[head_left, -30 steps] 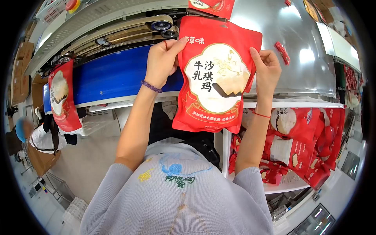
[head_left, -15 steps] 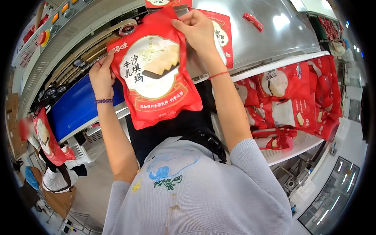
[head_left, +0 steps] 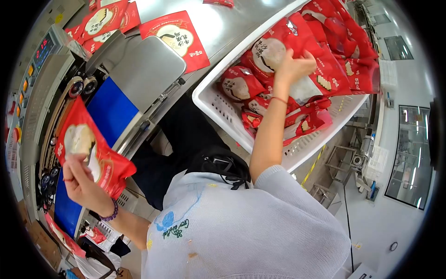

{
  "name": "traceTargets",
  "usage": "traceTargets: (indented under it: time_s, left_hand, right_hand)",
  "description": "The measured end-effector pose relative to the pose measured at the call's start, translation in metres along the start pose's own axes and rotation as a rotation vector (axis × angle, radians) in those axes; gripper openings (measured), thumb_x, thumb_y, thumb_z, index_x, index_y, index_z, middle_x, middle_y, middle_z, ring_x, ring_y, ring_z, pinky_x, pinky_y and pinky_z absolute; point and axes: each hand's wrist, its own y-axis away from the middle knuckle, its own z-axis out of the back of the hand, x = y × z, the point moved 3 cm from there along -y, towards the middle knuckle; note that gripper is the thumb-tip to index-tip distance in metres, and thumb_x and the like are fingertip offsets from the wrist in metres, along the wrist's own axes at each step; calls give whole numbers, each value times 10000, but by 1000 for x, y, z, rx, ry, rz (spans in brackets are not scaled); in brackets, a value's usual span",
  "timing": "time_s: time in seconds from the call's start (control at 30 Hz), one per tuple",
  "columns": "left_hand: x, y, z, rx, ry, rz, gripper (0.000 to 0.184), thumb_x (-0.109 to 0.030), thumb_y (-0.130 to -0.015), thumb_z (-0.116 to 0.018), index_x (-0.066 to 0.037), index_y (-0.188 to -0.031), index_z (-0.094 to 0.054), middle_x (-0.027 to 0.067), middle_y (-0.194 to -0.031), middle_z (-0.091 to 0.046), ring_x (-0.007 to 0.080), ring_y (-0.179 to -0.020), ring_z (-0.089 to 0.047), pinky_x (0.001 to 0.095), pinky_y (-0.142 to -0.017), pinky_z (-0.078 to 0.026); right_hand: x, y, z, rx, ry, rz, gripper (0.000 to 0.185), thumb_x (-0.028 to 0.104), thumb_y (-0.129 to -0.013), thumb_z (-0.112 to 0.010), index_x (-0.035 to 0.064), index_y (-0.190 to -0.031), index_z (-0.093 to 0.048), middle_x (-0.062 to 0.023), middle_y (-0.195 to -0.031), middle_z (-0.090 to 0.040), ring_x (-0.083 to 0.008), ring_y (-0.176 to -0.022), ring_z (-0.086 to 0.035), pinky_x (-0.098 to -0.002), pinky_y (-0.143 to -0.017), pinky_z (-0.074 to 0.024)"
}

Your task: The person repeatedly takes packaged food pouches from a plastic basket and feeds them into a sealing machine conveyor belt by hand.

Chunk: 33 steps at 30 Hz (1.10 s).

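My left hand is closed at the edge of a red snack bag, pinching near a corner. This bag hangs tilted along the rollers and belt of a sealing machine. Over at the right, my right hand has its fingers apart above a white plastic basket and holds nothing that I can see. Under it lie several filled red bags with a pale oval picture; I cannot tell whether the fingers touch them.
A flat red bag lies on the steel table, and more bags are heaped behind the metal plate. A blue belt runs along the machine. Another red bag is at lower left, beside a person partly in view.
The bag has moved from in front of me to the left, against the machine. My right hand has let go of it and moved right, over the basket. The view has turned right.
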Motion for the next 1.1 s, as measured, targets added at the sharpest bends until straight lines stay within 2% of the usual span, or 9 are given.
traceTargets:
  time_s: [0.13, 0.27, 0.3, 0.43, 0.6, 0.67, 0.77, 0.93, 1.1]
  left_hand:
    - [-14, 15, -37, 281, -22, -45, 256, -177, -994, -560, -17, -822, -662, -64, -647, -443, -2, -563, -340, 179, -509, -222]
    - [-12, 34, -66, 520, 71, -27, 149, -79, -972, -562, 5, -898, -660, 15, -843, -630, 41, -660, -475, 181, -588, -369]
    - [-17, 37, -78, 573, 71, -26, 113, -72, -957, -580, 1, -954, -666, 20, -868, -628, 49, -688, -494, 185, -604, -389]
    - [-28, 44, -129, 749, 4, -154, 376, -123, -859, -714, -41, -1214, -623, 70, -1083, -595, 106, -838, -553, 214, -655, -461]
    - [-28, 61, -185, 799, 368, -217, 605, -167, -782, -802, -37, -1316, -549, 133, -1292, -541, 178, -1037, -597, 251, -742, -527]
    - [-17, 51, -183, 726, 433, -88, 309, -163, -868, -734, 20, -1102, -651, 71, -1046, -645, 88, -805, -584, 215, -630, -470]
    - [0, 19, -151, 513, 486, 284, 256, -241, -968, -618, 0, -922, -691, -40, -836, -607, 2, -571, -452, 186, -495, -356]
    - [41, -34, -133, 383, 375, 348, 203, -204, -943, -653, -3, -956, -682, -21, -779, -640, 2, -503, -412, 174, -439, -287]
    - [78, -61, -129, 304, 497, 579, 170, -194, -915, -663, -30, -870, -661, -49, -633, -530, 3, -447, -352, 190, -373, -202]
  right_hand:
    - [-68, -7, -21, 252, -177, -165, 487, 253, -757, -798, -47, -1036, -535, -202, -1026, -541, -315, -927, -547, -396, -857, -452]
    - [-50, -1, 10, 315, -726, -93, 240, 91, -879, -704, 20, -878, -475, 7, -781, -436, -104, -722, -420, -255, -659, -397]
    - [-30, -2, 34, 345, -644, -283, 270, 69, -877, -713, 55, -856, -445, 28, -793, -390, -66, -743, -378, -216, -656, -356]
    - [30, -26, 104, 388, -779, -67, 376, -32, -800, -755, 108, -814, -406, 44, -812, -354, -75, -770, -367, -206, -764, -367]
    - [80, -23, 125, 661, -1193, -260, 320, -178, -764, -665, 58, -869, -476, -28, -916, -615, -89, -844, -583, -236, -836, -476]
    - [109, 0, 115, 754, -1305, -250, 288, -174, -766, -652, 47, -895, -521, -65, -975, -637, -115, -887, -610, -249, -864, -480]
    - [144, 21, 79, 883, -1266, -296, 287, -128, -784, -701, 54, -827, -483, -33, -898, -601, -81, -845, -562, -228, -790, -474]
    - [201, 65, -13, 1094, -807, -14, 319, 112, -838, -768, 48, -752, -468, 45, -631, -495, -14, -576, -377, -190, -522, -340]
    - [237, 91, -66, 1251, -1000, -233, 294, 115, -843, -761, 56, -837, -473, 51, -630, -502, -13, -589, -391, -188, -532, -329]
